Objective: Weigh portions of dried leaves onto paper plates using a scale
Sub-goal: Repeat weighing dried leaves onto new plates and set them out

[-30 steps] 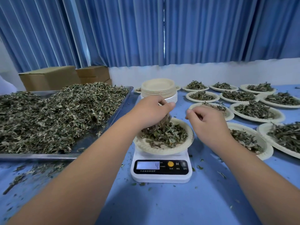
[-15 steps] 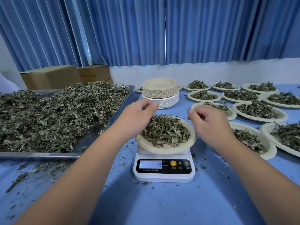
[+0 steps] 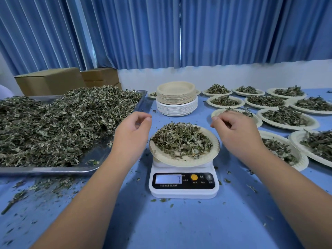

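A white scale (image 3: 183,186) sits at the centre of the frame on a blue table (image 3: 179,227), and a paper plate (image 3: 183,159) heaped with dried leaves (image 3: 181,140) rests on top of it. The lit display (image 3: 168,178) shows what looks like a single digit, too faint to be sure of. The left hand (image 3: 132,133) hovers just left of the plate, fingers loosely curled with thumb and forefinger apart, and it grips nothing that I can see. The right hand (image 3: 235,133) hangs just right of the plate in much the same loose curl, also with nothing in it; neither hand touches the plate. At the left of the frame a metal tray (image 3: 53,169) carries a big pile (image 3: 53,126) of the same leaves, with crumbs scattered on the table in front of it. Behind the scale, at centre, stands a stack of bare plates (image 3: 177,98). Filled plates (image 3: 285,116) spread in rows across the right side. Cardboard boxes (image 3: 52,80) stand at upper left under blue curtains (image 3: 161,29).
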Motion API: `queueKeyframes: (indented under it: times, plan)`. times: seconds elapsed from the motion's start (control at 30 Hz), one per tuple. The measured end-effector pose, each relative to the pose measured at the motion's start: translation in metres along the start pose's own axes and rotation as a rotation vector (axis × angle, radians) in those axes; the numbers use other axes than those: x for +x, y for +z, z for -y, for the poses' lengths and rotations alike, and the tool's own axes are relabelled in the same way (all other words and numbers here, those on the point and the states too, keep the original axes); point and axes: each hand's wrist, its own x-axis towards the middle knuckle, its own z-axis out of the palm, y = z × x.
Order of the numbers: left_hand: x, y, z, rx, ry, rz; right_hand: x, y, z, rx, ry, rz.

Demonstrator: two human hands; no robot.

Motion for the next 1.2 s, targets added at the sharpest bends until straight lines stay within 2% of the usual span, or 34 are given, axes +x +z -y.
queueKeyframes:
  times: [0.37,0.53,0.67,0.8,0.9,1.07,1.2]
  plan:
    - [-0.002,-0.002,0.001,0.056,-0.051,0.024,-0.001,0.0,0.001,0.006,0.034,-0.001]
    - [-0.004,-0.001,0.0,0.094,-0.026,0.056,-0.001,-0.001,0.001,0.036,0.058,0.06]
    - [-0.002,-0.003,0.003,0.127,-0.105,0.062,0.001,-0.001,0.0,-0.008,0.103,0.074]
    - [0.001,-0.003,0.008,0.117,-0.2,0.166,0.002,-0.002,0.0,-0.022,0.159,0.048]
    - [0.001,-0.002,0.009,0.112,-0.226,0.19,0.001,-0.003,0.003,-0.018,0.116,0.059]
    - [0.001,-0.004,0.008,0.084,-0.196,0.115,-0.002,-0.003,0.013,-0.05,0.019,0.058]
    - [0.001,-0.005,0.007,0.111,-0.186,0.121,-0.005,-0.001,0.021,-0.037,-0.014,0.039]
